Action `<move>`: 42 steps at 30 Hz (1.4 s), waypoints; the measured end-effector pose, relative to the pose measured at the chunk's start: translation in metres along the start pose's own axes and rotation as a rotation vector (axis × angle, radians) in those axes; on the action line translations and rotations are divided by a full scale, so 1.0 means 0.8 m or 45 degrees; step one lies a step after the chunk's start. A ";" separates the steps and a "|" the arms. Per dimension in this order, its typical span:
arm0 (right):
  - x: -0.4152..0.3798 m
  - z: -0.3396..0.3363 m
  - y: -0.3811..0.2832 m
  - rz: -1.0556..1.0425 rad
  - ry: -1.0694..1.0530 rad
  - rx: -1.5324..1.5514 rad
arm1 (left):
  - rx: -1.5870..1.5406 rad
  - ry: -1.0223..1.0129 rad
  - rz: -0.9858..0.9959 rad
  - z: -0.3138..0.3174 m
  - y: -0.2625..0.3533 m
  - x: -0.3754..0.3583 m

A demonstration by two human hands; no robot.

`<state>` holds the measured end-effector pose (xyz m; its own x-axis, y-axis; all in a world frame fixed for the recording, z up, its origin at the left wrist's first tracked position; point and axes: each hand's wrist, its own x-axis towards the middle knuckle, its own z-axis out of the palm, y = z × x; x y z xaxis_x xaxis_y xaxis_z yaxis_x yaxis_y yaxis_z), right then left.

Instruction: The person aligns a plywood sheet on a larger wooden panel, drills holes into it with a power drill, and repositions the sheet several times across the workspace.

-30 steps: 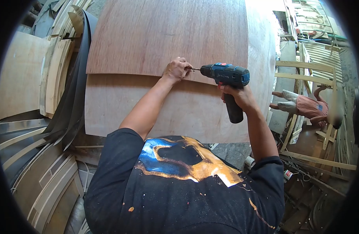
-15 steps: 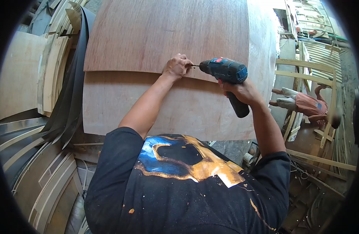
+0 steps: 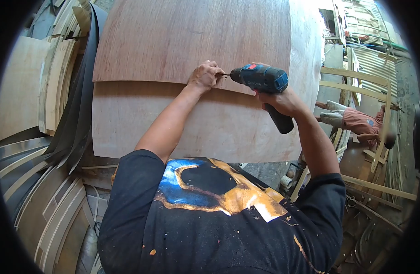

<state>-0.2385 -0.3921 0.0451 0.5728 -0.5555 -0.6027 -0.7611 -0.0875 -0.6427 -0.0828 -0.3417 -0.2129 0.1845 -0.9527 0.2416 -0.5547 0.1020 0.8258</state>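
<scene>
I see drill (image 3: pixel 267 80) at near edge of upper sheet (image 3: pixel 191 34); right hand (image 3: pixel 285 101) clasps handle (image 3: pixel 280 119); left hand (image 3: pixel 204 76) at bit (image 3: pixel 226 74), can't tell if gripping; I'd judge drill rigid, hefty, best held by that handle.

Dark bowed sheets (image 3: pixel 82 100) show between nine and ten o'clock, curved wooden pieces (image 3: pixel 59 219) at eight — and, across at three, another person (image 3: pixel 359 120) near long timber strips (image 3: pixel 353 74), with corrugated sheeting (image 3: pixel 376 64) at two.
</scene>
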 end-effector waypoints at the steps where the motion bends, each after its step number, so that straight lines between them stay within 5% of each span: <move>1: 0.003 -0.002 0.001 0.008 0.001 0.000 | 0.005 -0.001 -0.001 0.001 -0.001 -0.001; 22: 0.014 -0.008 -0.022 0.131 -0.049 -0.341 | 0.012 0.038 0.078 0.003 -0.006 0.000; 42: -0.004 -0.025 0.010 -0.235 -0.055 -0.139 | -0.013 0.026 0.106 -0.010 -0.007 0.000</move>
<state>-0.2526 -0.4077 0.0518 0.7163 -0.4861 -0.5006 -0.6690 -0.2748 -0.6906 -0.0729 -0.3400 -0.2132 0.1547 -0.9348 0.3198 -0.5607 0.1834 0.8075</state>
